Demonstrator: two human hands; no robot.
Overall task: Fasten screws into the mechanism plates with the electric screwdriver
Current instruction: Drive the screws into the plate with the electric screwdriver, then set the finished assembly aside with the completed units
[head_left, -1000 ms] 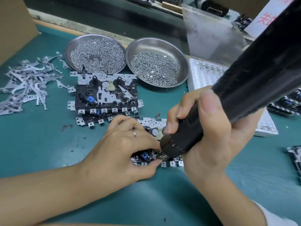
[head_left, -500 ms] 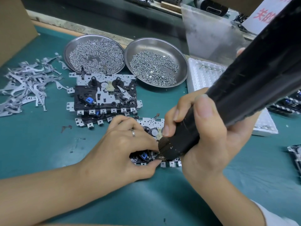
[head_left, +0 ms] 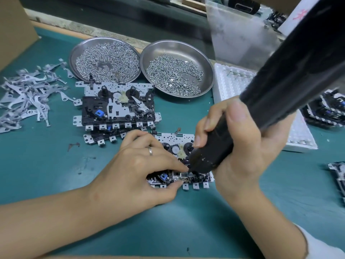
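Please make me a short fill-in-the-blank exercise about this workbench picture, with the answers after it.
1. The right hand grips the black electric ______.
2. The two round steel dishes both hold small metal ______.
3. The left hand, which steadies the grey mechanism plate, wears a ______ on one finger.
4. The table mat is ______ in colour.

Answers: screwdriver; screws; ring; green

Even bright light, soft shadows, wide-angle bending, blurred edges.

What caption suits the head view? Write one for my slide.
Right hand drives electric screwdriver into mechanism plate steadied by left hand.
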